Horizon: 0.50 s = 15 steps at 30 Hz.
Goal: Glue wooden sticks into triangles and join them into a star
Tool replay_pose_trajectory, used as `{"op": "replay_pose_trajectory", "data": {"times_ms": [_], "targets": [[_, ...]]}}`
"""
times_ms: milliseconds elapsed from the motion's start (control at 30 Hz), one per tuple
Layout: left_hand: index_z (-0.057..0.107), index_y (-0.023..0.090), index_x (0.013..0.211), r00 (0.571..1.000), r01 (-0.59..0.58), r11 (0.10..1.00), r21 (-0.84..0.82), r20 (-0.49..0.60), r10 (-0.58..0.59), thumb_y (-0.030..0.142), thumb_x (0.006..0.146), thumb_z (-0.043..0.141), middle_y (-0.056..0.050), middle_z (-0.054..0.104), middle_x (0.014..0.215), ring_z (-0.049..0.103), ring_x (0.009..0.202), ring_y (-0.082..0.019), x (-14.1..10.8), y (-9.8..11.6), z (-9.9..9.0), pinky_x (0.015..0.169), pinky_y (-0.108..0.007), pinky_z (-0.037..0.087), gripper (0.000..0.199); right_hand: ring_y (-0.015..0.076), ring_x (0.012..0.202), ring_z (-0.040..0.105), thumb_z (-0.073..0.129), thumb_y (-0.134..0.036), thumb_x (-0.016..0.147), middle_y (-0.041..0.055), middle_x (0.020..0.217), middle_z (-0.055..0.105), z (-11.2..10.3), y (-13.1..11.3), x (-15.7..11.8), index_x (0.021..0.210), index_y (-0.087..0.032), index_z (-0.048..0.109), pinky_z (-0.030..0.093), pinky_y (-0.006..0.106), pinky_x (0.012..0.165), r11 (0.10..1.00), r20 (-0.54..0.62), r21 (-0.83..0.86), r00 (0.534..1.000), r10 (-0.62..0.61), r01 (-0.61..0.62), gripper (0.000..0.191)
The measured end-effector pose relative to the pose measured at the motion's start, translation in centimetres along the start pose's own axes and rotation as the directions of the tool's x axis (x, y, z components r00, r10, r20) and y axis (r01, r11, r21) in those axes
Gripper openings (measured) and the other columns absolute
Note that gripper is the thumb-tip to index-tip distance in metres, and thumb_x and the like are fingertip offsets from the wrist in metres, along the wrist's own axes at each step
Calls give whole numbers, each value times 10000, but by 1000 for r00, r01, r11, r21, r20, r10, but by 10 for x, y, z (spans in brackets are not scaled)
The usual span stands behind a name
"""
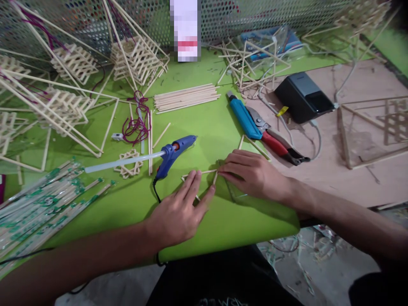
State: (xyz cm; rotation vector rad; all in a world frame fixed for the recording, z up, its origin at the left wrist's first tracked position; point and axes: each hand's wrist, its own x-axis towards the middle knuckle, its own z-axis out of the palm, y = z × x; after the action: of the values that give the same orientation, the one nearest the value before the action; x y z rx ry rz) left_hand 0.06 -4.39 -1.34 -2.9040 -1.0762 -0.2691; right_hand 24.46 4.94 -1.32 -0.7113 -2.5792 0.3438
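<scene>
A small frame of thin wooden sticks (pixel 208 172) lies on the green table mat (pixel 204 221). My left hand (pixel 181 208) rests over it with fingers spread, its fingertips touching the sticks and hiding part of them. The fingers of my right hand (pixel 255 176) are pinched together at the frame's right corner, closed on a stick end. Just left of the frame, a blue glue gun (pixel 172 155) lies on its side with a long clear glue stick in its back. Two joined sticks (pixel 255 146) lie beyond my right hand.
Lattice stick structures (pixel 137 61) stand at the back left. Also around are a stick bundle (pixel 186 97), purple string (pixel 137 123), wrapped sticks (pixel 47 208), a blue cutter (pixel 240 114), red-handled pruners (pixel 276 142) and a black box (pixel 302 97).
</scene>
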Motion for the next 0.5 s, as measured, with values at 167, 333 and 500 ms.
{"op": "replay_pose_trajectory", "data": {"times_ms": [167,333,500], "targets": [[470,71,1451,1000,-4,1000,0,-2,4,244,859,687,-369,452,1433,395,1392,-455,0,0,0,1025,-491,533,654,186,771,585,559,-179,965,92,825,672,0,-2,0,883,-130,710,541,339,720,1000,-7,-10,1000,6,-7,178],[479,69,1443,1000,-10,1000,-7,2,10,235,873,664,-378,459,1419,404,1382,-463,1,0,-2,1005,-490,546,623,192,783,594,547,-175,963,98,826,671,1,-3,0,876,-126,702,540,344,720,999,8,30,1000,26,-26,185],[480,70,1442,1000,-10,1000,-6,9,10,221,869,665,-380,453,1421,402,1378,-471,1,0,-2,991,-497,550,621,192,778,586,550,-176,956,95,820,664,2,-2,0,887,-123,691,528,341,707,997,23,54,998,52,-53,166]]}}
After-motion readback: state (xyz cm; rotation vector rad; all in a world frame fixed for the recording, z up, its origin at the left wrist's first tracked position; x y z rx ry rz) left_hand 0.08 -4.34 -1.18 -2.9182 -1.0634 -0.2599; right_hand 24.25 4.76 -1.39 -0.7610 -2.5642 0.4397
